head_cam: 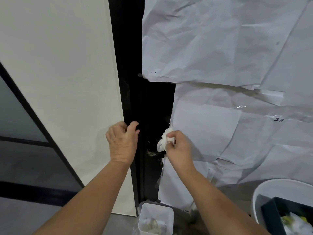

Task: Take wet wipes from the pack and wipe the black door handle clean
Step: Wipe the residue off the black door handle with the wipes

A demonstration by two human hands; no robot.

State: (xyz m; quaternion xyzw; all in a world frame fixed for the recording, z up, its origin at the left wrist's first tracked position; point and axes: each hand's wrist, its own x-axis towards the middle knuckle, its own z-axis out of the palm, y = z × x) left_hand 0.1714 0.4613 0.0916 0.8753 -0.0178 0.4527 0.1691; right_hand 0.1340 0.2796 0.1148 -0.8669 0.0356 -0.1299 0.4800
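My right hand (177, 146) pinches a crumpled white wet wipe (163, 139) and holds it against the black door (149, 102), just above the black door handle (155, 153), which shows as a dark, faintly shiny bar under the wipe. My left hand (122, 141) has its fingers curled round the black edge of the door frame beside the white wall panel (67, 82). No pack of wipes can be made out with certainty in this view.
Creased white paper sheets (228, 65) cover the door to the right of the handle. On the floor stands a small white bin (155, 217) holding used wipes. At the lower right is a round white basin (264, 189) containing a dark tray (271, 211).
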